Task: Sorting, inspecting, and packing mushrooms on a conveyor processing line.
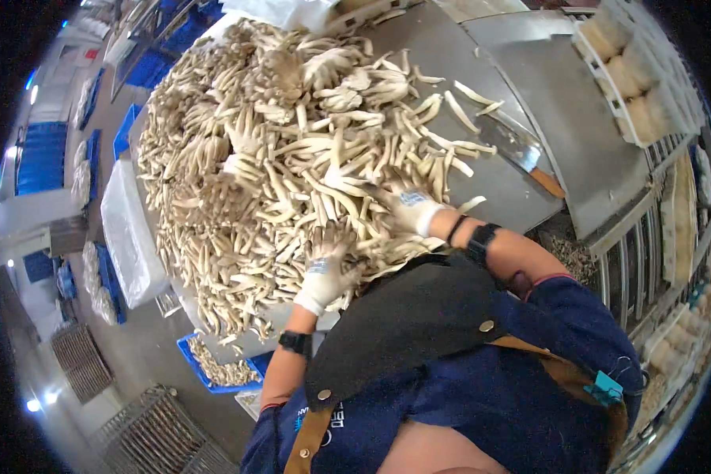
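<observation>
A large heap of long-stemmed mushrooms [255, 201], some loose and some in clusters, covers much of a stainless-steel table [509, 195]. Both hands wear white gloves with darkened fingers. My left hand [327, 274] rests palm down on the near side of the heap, fingers apart and pointing away from me. My right hand [407, 204] lies further right among loose stems, its spread fingers reaching left into them. Neither hand visibly grips a mushroom, though the fingertips are partly hidden. To the right on the steel lies a cleaver [512, 139] with a wooden handle.
A plastic crate [619, 112] of tan blocks stands at the far right beside metal roller rails [628, 278]. Below the table's left edge sits a blue tray [213, 379] of mushroom pieces. A white plastic-covered container [133, 237] adjoins the left edge. Metal racks [148, 438] stand on the floor.
</observation>
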A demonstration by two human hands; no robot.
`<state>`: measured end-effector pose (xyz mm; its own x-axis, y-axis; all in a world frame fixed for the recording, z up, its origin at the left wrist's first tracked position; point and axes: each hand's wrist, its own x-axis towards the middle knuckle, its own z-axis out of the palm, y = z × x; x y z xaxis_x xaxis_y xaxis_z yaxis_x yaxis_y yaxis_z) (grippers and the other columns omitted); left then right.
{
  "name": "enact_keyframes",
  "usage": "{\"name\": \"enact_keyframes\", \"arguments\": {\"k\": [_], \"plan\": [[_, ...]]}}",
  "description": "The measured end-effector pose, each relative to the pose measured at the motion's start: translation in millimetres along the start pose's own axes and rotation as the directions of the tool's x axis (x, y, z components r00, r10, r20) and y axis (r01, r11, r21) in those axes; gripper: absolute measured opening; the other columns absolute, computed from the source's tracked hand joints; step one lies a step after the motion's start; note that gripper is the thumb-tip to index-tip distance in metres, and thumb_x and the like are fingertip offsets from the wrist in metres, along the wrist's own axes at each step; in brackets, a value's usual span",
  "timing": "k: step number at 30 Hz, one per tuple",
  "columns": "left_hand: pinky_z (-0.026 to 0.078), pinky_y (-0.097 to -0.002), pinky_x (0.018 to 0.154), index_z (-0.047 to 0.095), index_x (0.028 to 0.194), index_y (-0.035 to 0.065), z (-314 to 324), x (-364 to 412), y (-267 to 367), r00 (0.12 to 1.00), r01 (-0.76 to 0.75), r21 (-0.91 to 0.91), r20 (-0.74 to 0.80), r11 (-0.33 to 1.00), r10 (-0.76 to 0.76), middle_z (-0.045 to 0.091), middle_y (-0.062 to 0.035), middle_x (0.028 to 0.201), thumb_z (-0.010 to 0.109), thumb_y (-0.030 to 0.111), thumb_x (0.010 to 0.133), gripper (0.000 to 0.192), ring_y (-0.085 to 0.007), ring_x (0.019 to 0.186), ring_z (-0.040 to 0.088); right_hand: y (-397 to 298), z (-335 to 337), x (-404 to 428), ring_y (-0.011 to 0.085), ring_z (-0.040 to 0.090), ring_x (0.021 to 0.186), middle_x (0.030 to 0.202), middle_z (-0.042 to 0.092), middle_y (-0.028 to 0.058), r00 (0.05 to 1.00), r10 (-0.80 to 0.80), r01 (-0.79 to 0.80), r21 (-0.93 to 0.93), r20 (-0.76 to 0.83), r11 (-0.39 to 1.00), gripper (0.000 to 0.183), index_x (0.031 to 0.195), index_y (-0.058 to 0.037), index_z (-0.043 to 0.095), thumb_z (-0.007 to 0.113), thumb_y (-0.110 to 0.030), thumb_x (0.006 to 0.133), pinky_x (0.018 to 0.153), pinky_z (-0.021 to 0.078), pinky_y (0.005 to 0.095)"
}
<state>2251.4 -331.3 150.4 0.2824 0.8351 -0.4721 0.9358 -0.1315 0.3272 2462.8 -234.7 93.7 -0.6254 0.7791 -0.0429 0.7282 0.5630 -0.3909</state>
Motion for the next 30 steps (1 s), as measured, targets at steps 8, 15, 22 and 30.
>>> {"name": "enact_keyframes", "arguments": {"k": [8,15,22,30], "plan": [[0.031,-0.0386,0.101,0.044,0.123,0.0016,-34.9,90.4,-29.1,0.830,0.221,0.034,-0.531,0.975,-0.170,0.039,-0.0219,0.130,0.062,0.034,0.076,0.060,-0.0352,0.120,0.038,-13.8,-67.9,65.4,0.0293,0.057,0.095,0.108,0.055,0.0211,0.934,0.197,-0.240,0.117,0.298,0.964,0.045,0.109,-0.0041,0.057,0.060,-0.037,0.078,0.082,0.0465,0.0364],[0.028,-0.0446,0.102,0.039,0.127,0.0021,-32.0,134.6,-19.6,0.925,0.212,0.021,-0.328,0.977,-0.194,0.029,-0.0222,0.136,0.061,0.027,0.077,0.060,-0.0399,0.124,0.029,-7.4,-12.4,68.2,0.0321,0.048,0.110,0.120,0.050,0.0196,0.968,0.087,-0.108,0.076,0.235,0.991,0.035,0.109,-0.0061,0.058,0.055,-0.018,0.077,0.092,0.0390,0.0411],[0.031,-0.0547,0.097,0.040,0.131,0.0143,-36.2,142.8,-19.8,0.961,0.089,0.275,-0.277,0.957,-0.010,0.033,-0.0156,0.138,0.057,0.023,0.079,0.055,-0.0379,0.126,0.030,48.4,-37.4,-12.8,0.0361,0.036,0.121,0.133,0.037,0.0187,0.976,0.219,-0.207,0.295,-0.008,0.933,0.054,0.123,-0.0093,0.045,0.064,-0.021,0.074,0.102,0.0280,0.0425],[0.042,-0.0379,0.090,0.055,0.117,0.0206,-42.0,147.6,-34.9,0.983,0.005,0.362,0.170,0.932,-0.071,0.052,-0.0081,0.122,0.045,0.029,0.086,0.033,-0.0280,0.110,0.050,221.4,-269.9,-121.6,0.0287,0.048,0.111,0.126,0.045,0.0212,-0.170,0.307,-0.424,0.351,-0.936,0.835,0.052,0.125,0.0038,0.038,0.058,-0.021,0.084,0.094,0.0384,0.0369]]}}
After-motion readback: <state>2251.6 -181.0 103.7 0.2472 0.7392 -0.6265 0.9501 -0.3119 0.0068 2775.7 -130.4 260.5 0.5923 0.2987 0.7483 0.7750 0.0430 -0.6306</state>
